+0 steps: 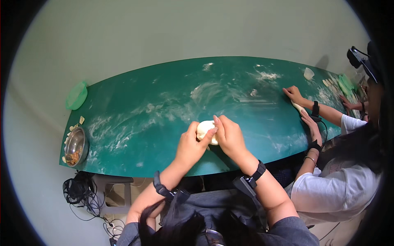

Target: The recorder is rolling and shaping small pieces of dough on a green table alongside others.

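A pale, rounded lump of dough (206,129) is held between my two hands, over the near middle of a green table (164,135) streaked with flour. My left hand (192,141) wraps its fingers round the left side of the dough, its thumb laid across the front. On the other side my right hand (229,135) grips the dough, thumb and fingers pressed against it. The underside of the dough is hidden, so I cannot tell whether it touches the table.
At the left end stand a metal bowl (76,146) with brownish filling and a green plastic basket (76,96), with small dough pieces nearby. To my right a co-worker's hands press a dough roll (300,108). A clear cup (308,74) sits far right; black cables (84,190) hang lower left.
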Demonstrator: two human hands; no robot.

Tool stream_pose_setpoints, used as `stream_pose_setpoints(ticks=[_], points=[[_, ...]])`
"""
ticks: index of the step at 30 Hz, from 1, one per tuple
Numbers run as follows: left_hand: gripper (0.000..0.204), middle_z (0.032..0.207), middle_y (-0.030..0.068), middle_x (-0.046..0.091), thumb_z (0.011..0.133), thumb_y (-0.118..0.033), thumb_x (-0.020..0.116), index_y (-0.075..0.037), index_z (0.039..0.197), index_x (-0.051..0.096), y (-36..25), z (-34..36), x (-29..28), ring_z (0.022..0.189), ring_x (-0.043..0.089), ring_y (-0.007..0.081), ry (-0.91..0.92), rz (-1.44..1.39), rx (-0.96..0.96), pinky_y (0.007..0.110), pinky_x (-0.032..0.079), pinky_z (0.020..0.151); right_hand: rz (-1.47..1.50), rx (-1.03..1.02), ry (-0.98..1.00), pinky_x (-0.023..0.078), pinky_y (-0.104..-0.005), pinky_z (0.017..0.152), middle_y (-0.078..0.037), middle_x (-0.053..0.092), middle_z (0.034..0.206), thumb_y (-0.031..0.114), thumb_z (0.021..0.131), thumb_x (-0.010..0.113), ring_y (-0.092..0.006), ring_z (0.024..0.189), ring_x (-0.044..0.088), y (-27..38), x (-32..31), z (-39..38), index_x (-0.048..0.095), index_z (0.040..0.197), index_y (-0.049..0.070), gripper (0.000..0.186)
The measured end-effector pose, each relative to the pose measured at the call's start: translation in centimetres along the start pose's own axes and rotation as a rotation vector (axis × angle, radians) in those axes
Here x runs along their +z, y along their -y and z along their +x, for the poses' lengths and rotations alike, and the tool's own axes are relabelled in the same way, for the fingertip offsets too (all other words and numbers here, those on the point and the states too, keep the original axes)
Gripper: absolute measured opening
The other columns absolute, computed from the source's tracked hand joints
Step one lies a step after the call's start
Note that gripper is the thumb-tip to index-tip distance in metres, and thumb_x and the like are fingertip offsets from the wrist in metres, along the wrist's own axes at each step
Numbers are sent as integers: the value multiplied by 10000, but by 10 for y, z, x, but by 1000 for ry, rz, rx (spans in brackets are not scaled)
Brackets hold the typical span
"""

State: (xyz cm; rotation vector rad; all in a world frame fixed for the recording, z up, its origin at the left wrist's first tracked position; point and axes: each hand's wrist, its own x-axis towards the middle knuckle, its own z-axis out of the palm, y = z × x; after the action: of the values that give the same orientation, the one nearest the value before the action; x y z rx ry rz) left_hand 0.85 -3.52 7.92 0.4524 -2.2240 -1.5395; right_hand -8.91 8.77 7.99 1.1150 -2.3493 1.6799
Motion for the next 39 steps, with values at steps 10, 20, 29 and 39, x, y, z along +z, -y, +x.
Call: stream_pose_setpoints(ticks=[10, 20, 29, 39], points=[[562, 1350, 166, 614, 931, -426, 696, -75, 1350, 564, 15, 20, -58, 1316, 541, 348, 397, 778, 564, 487, 396, 1068, -323, -286, 179, 519, -453, 781, -122, 650, 935, 258, 964, 633, -346, 945, 635, -16, -15, -4, 705, 944, 53, 217], [120, 802, 42, 605, 795, -201, 650, -106, 866, 629, -50, -36, -158, 854, 654, 240, 630, 1206, 865, 396, 493, 859, -354, -239, 234, 513, -460, 678, -121, 612, 832, 327, 928, 678, -349, 818, 635, -3, 2, 9, 623, 819, 48, 305], [160, 793, 80, 584, 896, -232, 686, -86, 865, 628, -43, -56, -127, 807, 616, 300, 625, 866, 741, 425, 483, 796, -380, -153, 127, 488, -473, 630, -130, 597, 760, 295, 920, 676, -358, 768, 617, -1, 17, 14, 560, 761, 42, 320], [147, 904, 120, 572, 878, -197, 635, -63, 882, 575, -1, 27, -32, 864, 583, 336, 109, 563, 984, 434, 464, 750, -387, -146, 186, 499, -500, 777, -192, 636, 940, 208, 819, 675, -424, 954, 605, -44, 43, 32, 593, 904, 46, 200]])
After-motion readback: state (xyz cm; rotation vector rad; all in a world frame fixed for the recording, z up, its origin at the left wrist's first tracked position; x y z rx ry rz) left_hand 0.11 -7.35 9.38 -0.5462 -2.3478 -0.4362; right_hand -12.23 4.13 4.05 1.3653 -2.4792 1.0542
